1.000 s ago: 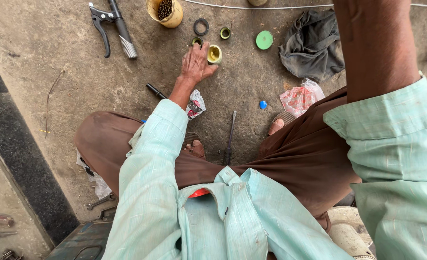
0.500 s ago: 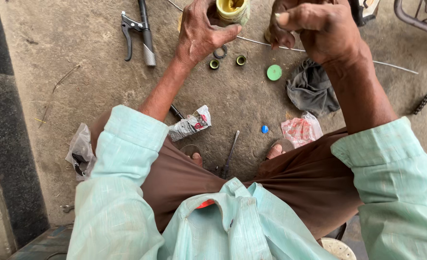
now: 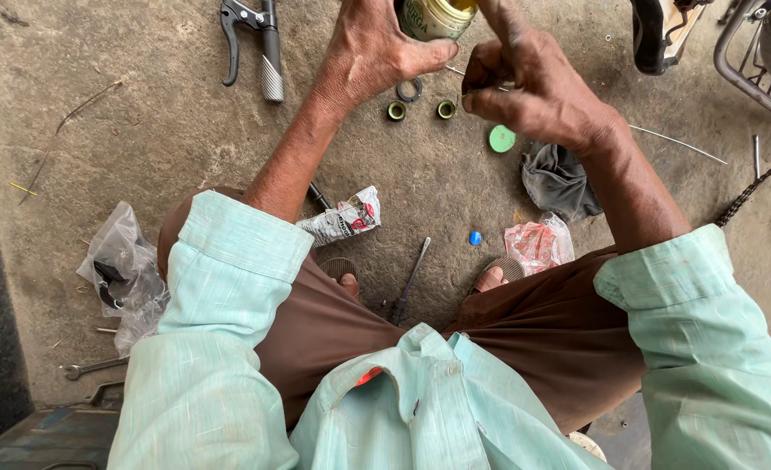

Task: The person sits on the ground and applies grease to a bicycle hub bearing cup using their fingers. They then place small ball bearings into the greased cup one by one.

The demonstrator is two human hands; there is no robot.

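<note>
My left hand [image 3: 370,48] grips a small yellow tin [image 3: 435,16] at the top edge of the view, held above the concrete floor. My right hand [image 3: 529,87] is just right of the tin with its fingers pinched together; a finger reaches up toward the tin's mouth, and whether it holds something small I cannot tell. Below the hands, two small round yellow-rimmed caps [image 3: 397,110] [image 3: 446,110] and a dark ring [image 3: 409,90] lie on the floor. A green lid [image 3: 502,138] lies to their right.
Pliers with dark handles [image 3: 255,43] lie at top left. A crumpled tube [image 3: 342,220], a screwdriver [image 3: 410,280], a blue cap [image 3: 475,238], a red-and-white wrapper [image 3: 538,245] and a dark rag [image 3: 559,181] lie near my feet. A plastic bag [image 3: 124,274] and a wrench [image 3: 94,367] are left.
My left hand left the floor and took up the yellow tin. My right hand came in beside it. The view moved closer to the hands.
</note>
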